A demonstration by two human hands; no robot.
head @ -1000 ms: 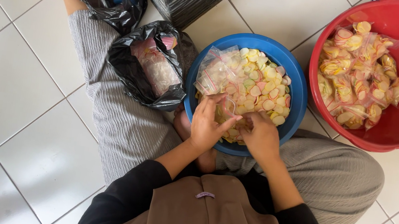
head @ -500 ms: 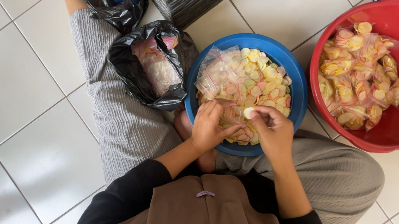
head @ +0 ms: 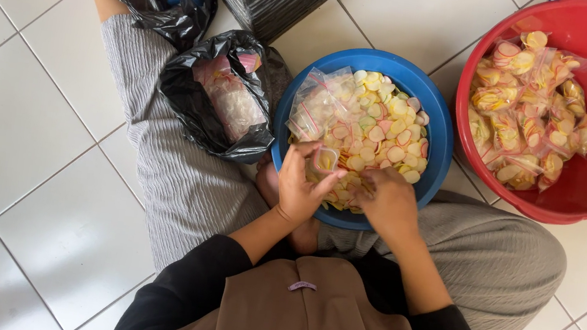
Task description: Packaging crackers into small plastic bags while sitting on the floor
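The right hand [head: 387,202] had dropped back into the blue basin [head: 432,143], fingers buried among chips [head: 380,128]; left hand [head: 300,185] pinched a small clear bag [head: 325,160].

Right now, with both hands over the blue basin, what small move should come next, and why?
Probably the right hand should lift a pinch of chips to the small clear bag that the left hand holds open. The right hand is down among the loose chips in the blue basin, and the bag looks far from full.

Both hands, left hand [head: 300,185] and right hand [head: 387,202], reach forward, fingers curled.
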